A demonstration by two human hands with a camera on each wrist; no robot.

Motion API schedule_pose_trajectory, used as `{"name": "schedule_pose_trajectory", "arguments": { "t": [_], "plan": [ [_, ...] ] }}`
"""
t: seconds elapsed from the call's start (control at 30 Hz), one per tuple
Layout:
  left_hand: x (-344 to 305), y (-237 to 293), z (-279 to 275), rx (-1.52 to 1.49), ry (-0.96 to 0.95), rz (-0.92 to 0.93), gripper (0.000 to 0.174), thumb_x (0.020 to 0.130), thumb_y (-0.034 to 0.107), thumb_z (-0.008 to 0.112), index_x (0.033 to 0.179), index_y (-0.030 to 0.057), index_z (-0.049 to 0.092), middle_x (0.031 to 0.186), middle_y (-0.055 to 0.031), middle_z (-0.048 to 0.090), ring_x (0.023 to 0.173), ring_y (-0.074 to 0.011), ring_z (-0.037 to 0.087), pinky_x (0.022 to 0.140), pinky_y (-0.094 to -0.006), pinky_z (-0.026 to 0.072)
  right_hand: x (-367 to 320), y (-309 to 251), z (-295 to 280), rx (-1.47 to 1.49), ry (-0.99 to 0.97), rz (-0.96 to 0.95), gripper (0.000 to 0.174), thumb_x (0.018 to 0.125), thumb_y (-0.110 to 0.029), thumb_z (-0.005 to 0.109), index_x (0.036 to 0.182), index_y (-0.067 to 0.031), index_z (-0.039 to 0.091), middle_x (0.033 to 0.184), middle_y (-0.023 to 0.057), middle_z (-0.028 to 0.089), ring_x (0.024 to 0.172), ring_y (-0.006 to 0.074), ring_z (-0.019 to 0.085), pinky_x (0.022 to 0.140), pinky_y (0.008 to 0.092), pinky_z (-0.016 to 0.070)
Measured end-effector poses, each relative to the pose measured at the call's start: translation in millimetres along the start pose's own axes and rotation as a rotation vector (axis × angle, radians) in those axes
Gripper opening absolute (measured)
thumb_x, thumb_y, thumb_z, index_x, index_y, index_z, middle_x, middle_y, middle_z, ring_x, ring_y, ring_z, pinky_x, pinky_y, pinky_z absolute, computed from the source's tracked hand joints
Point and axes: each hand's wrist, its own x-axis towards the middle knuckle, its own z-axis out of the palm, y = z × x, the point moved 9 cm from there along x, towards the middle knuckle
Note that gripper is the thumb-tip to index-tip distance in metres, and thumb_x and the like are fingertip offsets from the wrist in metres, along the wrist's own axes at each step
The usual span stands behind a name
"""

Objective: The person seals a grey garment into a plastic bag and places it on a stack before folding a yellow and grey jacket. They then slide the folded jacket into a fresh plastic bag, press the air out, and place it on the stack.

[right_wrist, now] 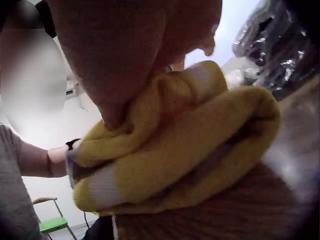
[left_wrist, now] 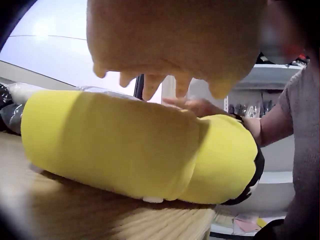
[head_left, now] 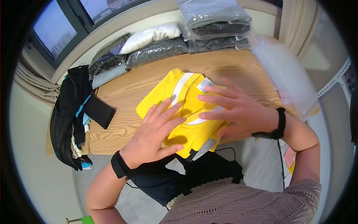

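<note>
A folded yellow garment (head_left: 160, 93) with white stripes lies near the front edge of the wooden table. It carries a white label (head_left: 205, 85) at its upper right, and a grey strip (head_left: 205, 147) shows at its front. Over the garment's left front part my left hand (head_left: 153, 130) is spread, fingers extended; the left wrist view has this hand (left_wrist: 175, 40) above the thick yellow fold (left_wrist: 110, 145). My right hand (head_left: 238, 106) reaches across the right side with fingers apart. Close up, the right hand's thumb (right_wrist: 112, 117) is right at the cloth's bunched upper layer (right_wrist: 165, 100).
Plastic-wrapped clothes (head_left: 216, 28) are stacked along the back of the wooden table (head_left: 123, 86), beside a white packet (head_left: 151, 37). Clear plastic bags (head_left: 287, 71) lie along the right edge. Dark clothes (head_left: 67, 112) hang over the left edge, with a black flat item (head_left: 99, 112) there.
</note>
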Motion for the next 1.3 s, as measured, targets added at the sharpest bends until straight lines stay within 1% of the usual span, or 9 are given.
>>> {"name": "schedule_pose_trajectory", "arguments": {
  "t": [0.07,0.17,0.4,0.47,0.57,0.67,0.8,0.97,1.3],
  "plan": [
    [-1,-10,9,0.143,0.012,-0.07,0.061,0.079,0.044,0.065,0.131,0.0177,0.047,0.145,-0.0138,0.03,0.135,-0.04,0.023,0.106,-0.0603,0.0206,-1,17,39,-0.175,-0.185,-0.076,0.044,0.082,-0.032,0.065,0.124,-0.0256,0.054,0.144,0.0062,0.034,0.135,0.0347,0.024,0.108,0.0471,0.0256],
    [1,-22,31,0.162,-0.019,-0.142,0.06,0.08,0.053,0.058,0.135,0.0322,0.044,0.146,-0.0125,0.029,0.133,-0.0463,0.023,0.103,-0.0641,0.0203,-18,59,86,0.085,-0.232,0.03,0.047,0.081,-0.035,0.066,0.125,-0.0282,0.053,0.147,0.0061,0.03,0.136,0.0358,0.023,0.108,0.0475,0.0259],
    [1,-30,35,0.115,-0.049,-0.16,0.062,0.08,0.052,0.059,0.135,0.0256,0.046,0.149,-0.0141,0.024,0.135,-0.046,0.018,0.104,-0.0628,0.0165,-20,39,63,0.049,-0.248,0.124,0.051,0.079,-0.018,0.068,0.128,-0.0203,0.052,0.149,0.0098,0.027,0.137,0.0364,0.021,0.11,0.044,0.0245],
    [1,-20,33,0.125,-0.061,-0.176,0.061,0.081,0.047,0.06,0.135,0.0229,0.046,0.149,-0.0159,0.024,0.135,-0.0459,0.017,0.105,-0.0625,0.0147,-26,26,23,0.083,0.112,0.302,0.042,0.079,-0.012,0.068,0.119,-0.0117,0.055,0.128,0.014,0.049,0.122,0.0336,0.044,0.102,0.0403,0.0365],
    [-8,3,23,0.141,0.181,-0.278,0.064,0.079,0.036,0.063,0.137,0.016,0.043,0.148,-0.0191,0.024,0.137,-0.0466,0.013,0.105,-0.0639,0.0092,-78,23,31,0.294,0.32,0.718,0.044,0.074,-0.002,0.068,0.115,-0.0059,0.055,0.103,0.0114,0.059,0.1,0.0276,0.058,0.087,0.034,0.0468],
    [-13,28,44,-0.012,0.252,-0.331,0.077,0.069,0.034,0.072,0.137,0.0173,0.042,0.148,-0.0224,0.02,0.135,-0.0501,0.012,0.1,-0.0708,0.0102,-92,6,80,0.665,0.408,0.776,0.041,0.073,0.001,0.067,0.111,-0.0054,0.055,0.087,0.0097,0.057,0.079,0.0232,0.061,0.072,0.0307,0.0493],
    [-8,33,64,0.128,0.377,-0.431,0.078,0.066,0.023,0.07,0.137,0.0163,0.04,0.147,-0.0236,0.02,0.136,-0.0506,0.011,0.099,-0.0721,0.0094,-85,-5,92,0.424,0.488,0.605,0.038,0.072,0.0,0.069,0.106,-0.0066,0.054,0.084,0.0105,0.057,0.074,0.0262,0.06,0.064,0.0338,0.0481],
    [-3,27,64,0.11,0.474,-0.416,0.071,0.07,0.005,0.059,0.136,0.0005,0.033,0.146,-0.0227,0.025,0.138,-0.045,0.013,0.102,-0.0691,0.006,-74,-11,92,0.347,0.575,0.491,0.037,0.072,-0.005,0.069,0.106,-0.0088,0.056,0.081,0.007,0.058,0.073,0.0272,0.06,0.065,0.0349,0.0487],
    [-2,22,60,0.039,0.546,-0.381,0.063,0.073,-0.004,0.051,0.133,-0.0007,0.033,0.144,-0.0216,0.031,0.137,-0.0429,0.018,0.105,-0.0661,0.0061,-36,-26,70,0.12,0.7,0.351,0.012,0.071,-0.013,0.068,0.082,-0.0096,0.063,0.079,0.0042,0.058,0.078,0.0229,0.059,0.064,0.0339,0.0487]
  ]
}}
